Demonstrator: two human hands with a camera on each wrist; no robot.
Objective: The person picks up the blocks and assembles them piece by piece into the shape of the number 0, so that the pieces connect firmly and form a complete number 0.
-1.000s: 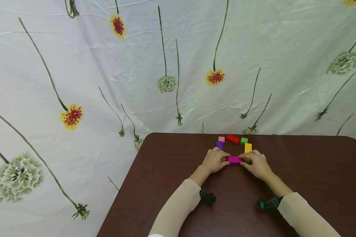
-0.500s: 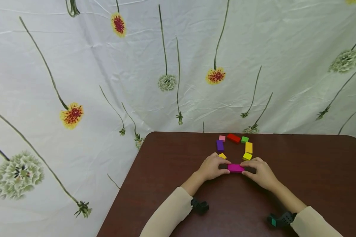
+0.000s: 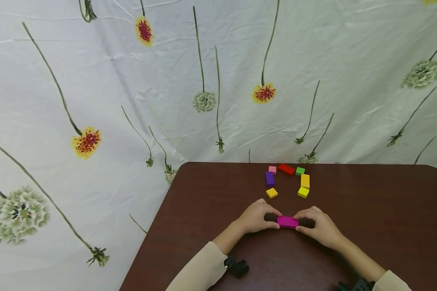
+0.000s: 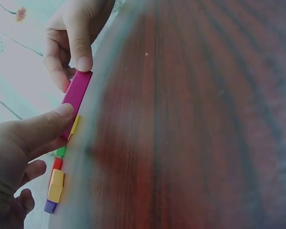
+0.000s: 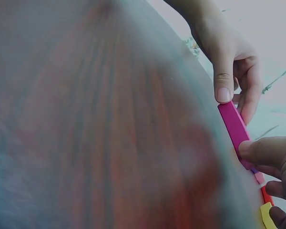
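Note:
A long magenta block point(image 3: 287, 222) lies crosswise between my two hands. Its left end is pinched between thumb and fingers of my left hand point(image 3: 255, 218), and its right end between those of my right hand point(image 3: 320, 227). Both wrist views show the thumbs on the near side of the magenta block point(image 4: 77, 90) point(image 5: 234, 128). Whether it touches the table cannot be told. Beyond the hands, a yellow-orange block point(image 3: 272, 193) sits below a purple block point(image 3: 270, 178) on the left. To the right, a bright yellow block point(image 3: 303, 192) adjoins an orange-yellow block point(image 3: 304, 181).
Along the far edge of the brown table point(image 3: 218, 194) stand a small pink block point(image 3: 272, 169), a tilted red block point(image 3: 286, 169) and a green block point(image 3: 300, 171). A white flowered cloth point(image 3: 167, 81) hangs behind the table.
Both hands have drawn the magenta block toward the body, away from the other blocks. The yellow blocks formerly hidden by the hands now show fully.

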